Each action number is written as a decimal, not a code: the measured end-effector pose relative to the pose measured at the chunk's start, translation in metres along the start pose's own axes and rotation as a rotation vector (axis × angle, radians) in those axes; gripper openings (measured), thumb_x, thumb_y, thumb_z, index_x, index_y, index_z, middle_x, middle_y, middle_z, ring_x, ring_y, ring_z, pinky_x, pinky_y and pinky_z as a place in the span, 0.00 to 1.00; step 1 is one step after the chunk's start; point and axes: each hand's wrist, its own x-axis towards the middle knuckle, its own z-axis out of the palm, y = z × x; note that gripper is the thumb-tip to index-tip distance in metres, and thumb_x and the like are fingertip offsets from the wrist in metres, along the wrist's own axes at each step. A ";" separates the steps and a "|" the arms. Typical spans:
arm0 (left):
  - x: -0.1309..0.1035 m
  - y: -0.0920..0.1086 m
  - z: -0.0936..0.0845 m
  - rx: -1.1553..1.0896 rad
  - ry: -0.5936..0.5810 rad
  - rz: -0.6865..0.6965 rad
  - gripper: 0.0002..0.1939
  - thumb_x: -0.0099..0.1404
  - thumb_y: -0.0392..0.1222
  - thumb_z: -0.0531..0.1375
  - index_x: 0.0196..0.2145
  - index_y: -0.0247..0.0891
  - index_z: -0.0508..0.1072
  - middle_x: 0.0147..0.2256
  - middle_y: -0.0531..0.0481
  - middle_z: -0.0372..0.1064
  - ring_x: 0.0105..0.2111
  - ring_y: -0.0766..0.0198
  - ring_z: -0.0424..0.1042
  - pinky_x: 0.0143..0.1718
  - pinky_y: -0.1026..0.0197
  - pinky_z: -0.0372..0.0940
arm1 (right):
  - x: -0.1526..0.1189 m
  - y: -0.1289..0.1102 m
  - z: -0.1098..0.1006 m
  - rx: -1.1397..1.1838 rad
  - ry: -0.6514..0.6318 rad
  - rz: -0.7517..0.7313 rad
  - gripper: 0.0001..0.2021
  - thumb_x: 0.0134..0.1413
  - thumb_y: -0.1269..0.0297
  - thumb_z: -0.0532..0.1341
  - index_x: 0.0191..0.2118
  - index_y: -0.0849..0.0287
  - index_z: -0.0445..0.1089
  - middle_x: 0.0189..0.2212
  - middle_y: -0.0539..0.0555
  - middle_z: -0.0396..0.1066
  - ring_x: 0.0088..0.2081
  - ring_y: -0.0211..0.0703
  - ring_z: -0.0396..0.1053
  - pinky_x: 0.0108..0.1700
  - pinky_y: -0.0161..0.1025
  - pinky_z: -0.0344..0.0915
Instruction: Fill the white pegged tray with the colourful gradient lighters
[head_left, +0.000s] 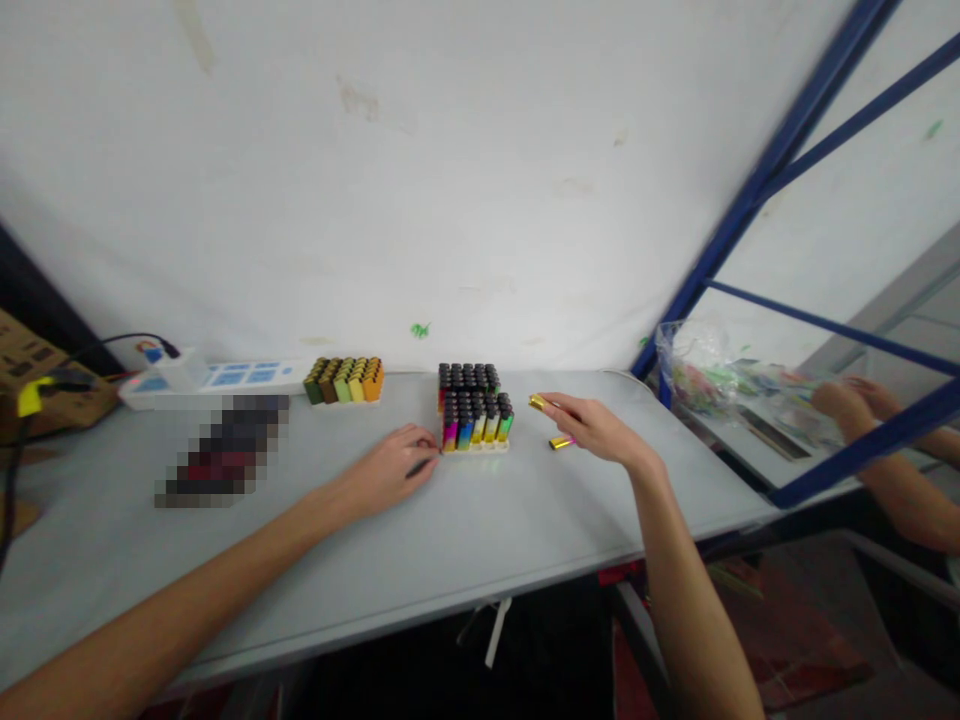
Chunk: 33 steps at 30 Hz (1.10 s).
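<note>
My right hand (596, 428) is closed on a lighter (537, 402), its gold end sticking out past the fingertips above the table. Below that hand, a gold and pink lighter (561, 441) lies on the tabletop. My left hand (396, 462) rests on the table with bent fingers at the left edge of the front lighter tray (480, 449). A small dark thing (418, 467) shows by its thumb; I cannot make out what it is. The tray holds rows of upright, colourful lighters (476, 420) with black tops. Directly behind stand more black-topped lighters (469, 376).
A block of gold-topped lighters (343, 381) stands farther left, beside a white power strip (255, 374). A blurred-out dark item (225, 450) lies nearer. Blue shelf frame (709, 255) and plastic bags (701, 370) border the right. Another person's hands (847, 405) are beyond it.
</note>
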 end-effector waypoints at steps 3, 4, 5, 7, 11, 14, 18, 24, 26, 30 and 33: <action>0.000 0.001 -0.001 -0.006 0.000 -0.005 0.13 0.72 0.38 0.55 0.41 0.37 0.81 0.42 0.42 0.74 0.44 0.56 0.72 0.52 0.54 0.69 | 0.001 -0.018 0.007 -0.016 -0.015 -0.103 0.21 0.72 0.53 0.50 0.61 0.53 0.69 0.53 0.56 0.76 0.48 0.48 0.74 0.52 0.46 0.71; 0.000 0.002 -0.001 -0.007 -0.002 -0.007 0.13 0.72 0.37 0.55 0.41 0.37 0.81 0.42 0.42 0.74 0.44 0.56 0.72 0.52 0.54 0.69 | 0.002 -0.023 0.009 -0.022 -0.038 -0.115 0.21 0.72 0.54 0.50 0.62 0.53 0.68 0.52 0.56 0.76 0.47 0.47 0.74 0.51 0.45 0.71; 0.000 0.003 -0.001 -0.007 -0.005 -0.009 0.13 0.72 0.37 0.55 0.41 0.37 0.81 0.43 0.42 0.74 0.45 0.56 0.72 0.53 0.54 0.68 | 0.002 -0.027 0.011 -0.031 -0.060 -0.121 0.20 0.72 0.55 0.50 0.62 0.54 0.67 0.49 0.56 0.78 0.44 0.46 0.75 0.49 0.43 0.71; -0.001 0.003 -0.001 -0.001 -0.007 -0.011 0.13 0.72 0.37 0.55 0.41 0.36 0.81 0.43 0.42 0.74 0.45 0.56 0.72 0.53 0.54 0.68 | 0.003 -0.034 0.015 -0.039 -0.083 -0.118 0.18 0.72 0.56 0.51 0.59 0.55 0.68 0.39 0.54 0.79 0.34 0.41 0.73 0.40 0.39 0.69; -0.001 0.003 -0.001 0.009 -0.016 -0.019 0.13 0.73 0.38 0.55 0.42 0.36 0.80 0.43 0.42 0.74 0.45 0.56 0.72 0.53 0.54 0.68 | 0.007 -0.039 0.023 0.063 -0.073 -0.103 0.12 0.68 0.55 0.58 0.47 0.56 0.70 0.24 0.46 0.71 0.25 0.36 0.68 0.30 0.33 0.62; -0.001 0.003 -0.001 0.006 -0.017 -0.025 0.13 0.72 0.38 0.55 0.42 0.36 0.80 0.43 0.42 0.74 0.46 0.56 0.72 0.53 0.54 0.68 | 0.011 -0.041 0.029 0.104 -0.054 -0.091 0.12 0.65 0.54 0.61 0.45 0.57 0.71 0.22 0.45 0.70 0.24 0.36 0.68 0.29 0.32 0.61; -0.001 0.002 0.001 0.004 0.002 -0.020 0.13 0.72 0.37 0.55 0.41 0.36 0.80 0.43 0.41 0.74 0.45 0.56 0.73 0.53 0.53 0.69 | 0.015 -0.043 0.036 0.119 -0.062 -0.099 0.13 0.62 0.53 0.64 0.42 0.58 0.71 0.25 0.48 0.73 0.25 0.37 0.70 0.30 0.32 0.65; -0.002 0.002 0.001 -0.001 -0.004 -0.016 0.13 0.72 0.38 0.55 0.42 0.36 0.80 0.43 0.41 0.74 0.45 0.55 0.72 0.53 0.53 0.68 | 0.023 -0.038 0.051 0.052 -0.039 -0.148 0.11 0.63 0.54 0.64 0.40 0.57 0.72 0.28 0.50 0.77 0.28 0.39 0.72 0.34 0.34 0.67; -0.002 0.003 0.000 0.002 -0.010 -0.019 0.12 0.73 0.38 0.55 0.42 0.37 0.80 0.43 0.42 0.74 0.45 0.56 0.72 0.53 0.53 0.68 | 0.025 -0.035 0.056 0.037 -0.027 -0.162 0.10 0.63 0.55 0.64 0.40 0.57 0.72 0.29 0.50 0.77 0.29 0.39 0.73 0.35 0.35 0.68; -0.002 0.004 -0.001 -0.003 -0.016 -0.022 0.12 0.73 0.38 0.55 0.42 0.37 0.80 0.43 0.42 0.73 0.46 0.56 0.72 0.54 0.54 0.67 | 0.028 -0.033 0.060 0.008 0.015 -0.187 0.10 0.63 0.57 0.64 0.41 0.58 0.73 0.31 0.51 0.77 0.29 0.39 0.72 0.34 0.35 0.68; -0.001 0.005 -0.001 -0.002 -0.017 -0.023 0.13 0.73 0.38 0.55 0.41 0.36 0.80 0.43 0.42 0.73 0.46 0.56 0.72 0.54 0.54 0.67 | 0.030 -0.031 0.062 -0.020 0.101 -0.199 0.10 0.64 0.56 0.64 0.42 0.58 0.73 0.34 0.53 0.77 0.30 0.39 0.73 0.35 0.35 0.69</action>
